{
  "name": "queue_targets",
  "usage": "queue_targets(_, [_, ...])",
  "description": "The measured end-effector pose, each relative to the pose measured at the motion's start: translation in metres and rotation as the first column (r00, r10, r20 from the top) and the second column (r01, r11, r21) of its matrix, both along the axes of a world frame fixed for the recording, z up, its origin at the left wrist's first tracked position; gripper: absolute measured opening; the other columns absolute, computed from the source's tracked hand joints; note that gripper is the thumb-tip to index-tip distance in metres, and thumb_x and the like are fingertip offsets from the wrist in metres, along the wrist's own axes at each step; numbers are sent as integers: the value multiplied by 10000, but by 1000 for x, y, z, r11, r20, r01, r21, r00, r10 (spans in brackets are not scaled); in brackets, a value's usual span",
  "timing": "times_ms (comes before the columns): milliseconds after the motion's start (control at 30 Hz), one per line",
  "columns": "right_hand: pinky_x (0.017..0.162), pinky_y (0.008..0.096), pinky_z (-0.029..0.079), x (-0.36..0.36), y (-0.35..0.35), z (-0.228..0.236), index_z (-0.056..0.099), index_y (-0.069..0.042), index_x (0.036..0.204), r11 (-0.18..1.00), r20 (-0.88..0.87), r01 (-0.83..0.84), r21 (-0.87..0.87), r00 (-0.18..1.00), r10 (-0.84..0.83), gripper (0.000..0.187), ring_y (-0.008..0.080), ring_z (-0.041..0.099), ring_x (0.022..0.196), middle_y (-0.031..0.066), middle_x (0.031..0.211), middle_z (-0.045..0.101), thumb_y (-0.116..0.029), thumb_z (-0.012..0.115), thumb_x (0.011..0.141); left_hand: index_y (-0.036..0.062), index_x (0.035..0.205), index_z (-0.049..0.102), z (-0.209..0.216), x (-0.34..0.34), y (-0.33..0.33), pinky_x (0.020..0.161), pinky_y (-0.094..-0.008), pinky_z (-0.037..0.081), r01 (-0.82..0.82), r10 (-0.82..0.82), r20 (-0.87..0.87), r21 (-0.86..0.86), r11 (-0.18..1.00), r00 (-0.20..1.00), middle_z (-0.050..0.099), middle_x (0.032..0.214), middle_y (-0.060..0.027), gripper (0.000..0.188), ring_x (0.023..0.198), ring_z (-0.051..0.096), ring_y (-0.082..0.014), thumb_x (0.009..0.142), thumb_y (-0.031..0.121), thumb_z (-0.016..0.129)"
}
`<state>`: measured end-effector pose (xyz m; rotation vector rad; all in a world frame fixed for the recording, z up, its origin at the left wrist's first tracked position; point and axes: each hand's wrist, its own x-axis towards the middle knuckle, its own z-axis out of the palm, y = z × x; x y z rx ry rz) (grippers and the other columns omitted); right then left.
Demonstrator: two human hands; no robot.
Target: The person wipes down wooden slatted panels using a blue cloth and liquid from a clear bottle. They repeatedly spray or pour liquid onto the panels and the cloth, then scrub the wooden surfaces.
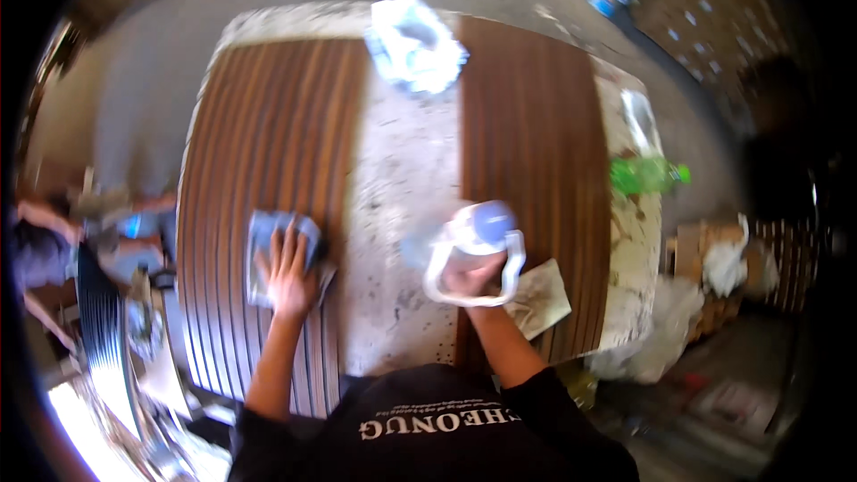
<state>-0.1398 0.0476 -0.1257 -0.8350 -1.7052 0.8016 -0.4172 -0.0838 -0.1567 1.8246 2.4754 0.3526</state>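
My left hand point(288, 277) lies with its fingers stretched out on a folded blue-grey cloth point(260, 236), pressing it against a dark brown ribbed wood panel point(268, 116). In my right hand point(473, 278) is a translucent bottle point(457, 230) with a bluish-purple cap and a white loop handle, blurred by motion. It is tilted above the pale strip between the panels, and the fingers behind it are partly hidden. A second brown ribbed panel point(534, 125) lies to the right. Beside my right wrist, a stained pale sheet point(543, 296) rests on that panel.
Both panels lie on a worn whitish table point(402, 178). Crumpled white-blue plastic point(415, 45) sits at the far edge. A green bottle point(644, 176) lies on its side at the right. Plastic bags point(656, 321) and cardboard point(692, 250) stand beyond. Another person point(45, 241) is at the left.
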Motion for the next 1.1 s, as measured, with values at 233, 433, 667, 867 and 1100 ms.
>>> queue_targets(233, [866,442,538,-16,-1,8,372,-156,1393,952,-219,-127,278,957,191,752,379,638,1030,235,1177,606,-227,788,771,126,1418,444,0,-35,113,1099,-661,87,13,-13,-1,20,1000,1000,343,1523,-75,584,1421,250,-356,850,205,550])
queue_targets(433, [853,323,519,-16,-22,43,518,-25,1234,783,-443,-279,-557,897,5,474,218,632,992,105,1111,634,-230,702,849,176,1438,406,1,-67,203,1103,-645,154,14,-9,-93,51,999,996,336,1526,-32,619,1421,263,-302,855,289,581])
queue_targets(667, [903,389,503,-30,-4,14,359,-23,1372,991,-343,-63,119,934,101,800,260,576,1079,139,1215,551,-177,823,739,105,1344,515,10,16,-105,1107,-646,137,32,-30,27,-91,995,999,424,1456,-124,607,1369,337,-388,765,225,647])
queue_targets(867, [975,414,448,-19,-6,19,214,-46,1435,991,-298,-131,29,945,134,827,293,526,1182,167,1298,488,-106,730,791,71,1165,635,51,92,-392,1021,-505,388,-366,406,116,-263,893,907,606,1240,-151,458,1180,559,-318,711,87,577])
queue_targets(1100, [987,373,420,-22,6,35,138,-75,1487,970,-223,-217,106,946,236,782,245,505,1188,167,1272,505,-156,653,905,-59,1154,621,64,67,-481,749,-371,491,-921,879,403,378,96,257,684,950,-189,347,788,627,-261,974,210,495])
